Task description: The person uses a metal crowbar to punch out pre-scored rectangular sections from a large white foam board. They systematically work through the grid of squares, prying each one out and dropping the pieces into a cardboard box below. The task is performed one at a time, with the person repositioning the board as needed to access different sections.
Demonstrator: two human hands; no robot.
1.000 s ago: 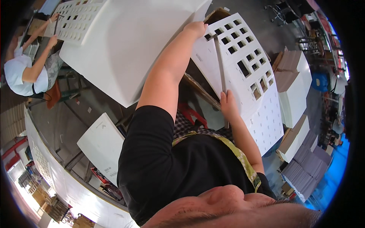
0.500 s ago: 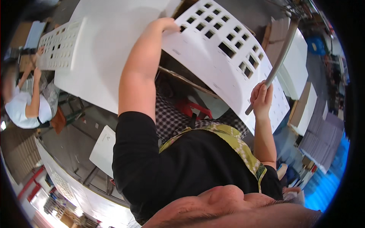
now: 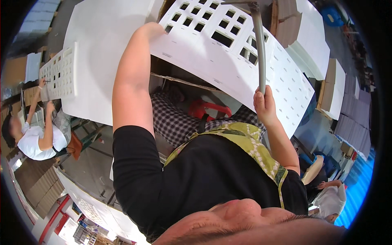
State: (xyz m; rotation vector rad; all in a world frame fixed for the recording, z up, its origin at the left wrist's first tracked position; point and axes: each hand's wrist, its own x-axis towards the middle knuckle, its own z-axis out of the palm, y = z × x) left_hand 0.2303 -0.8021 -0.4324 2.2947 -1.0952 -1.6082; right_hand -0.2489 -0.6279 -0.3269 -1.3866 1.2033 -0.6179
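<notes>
A white panel (image 3: 196,45) with rows of square cut-outs and larger openings slants in front of me. My left hand (image 3: 152,31) is at its left edge beside a cut-out, gripping that edge; most of the fingers are hidden. My right hand (image 3: 264,107) is closed round the lower end of a long grey rod (image 3: 260,53), over the panel's right part. The rod stands nearly upright in view, and a thin crosspiece shows at its top. Small printed marks dot the uncut right part of the panel.
A large plain white sheet (image 3: 92,61) lies left of the panel. Further left, a person (image 3: 41,139) in white handles another perforated panel (image 3: 61,75). Stacked sheets (image 3: 306,36) stand at the right, with grey stacks (image 3: 354,118) beyond. A red stool (image 3: 208,108) is below the panel.
The rod has turned from leaning right to nearly upright, and its top has moved left. My right hand sits slightly left of before. The left hand stays at the panel's edge; the whole view has shifted.
</notes>
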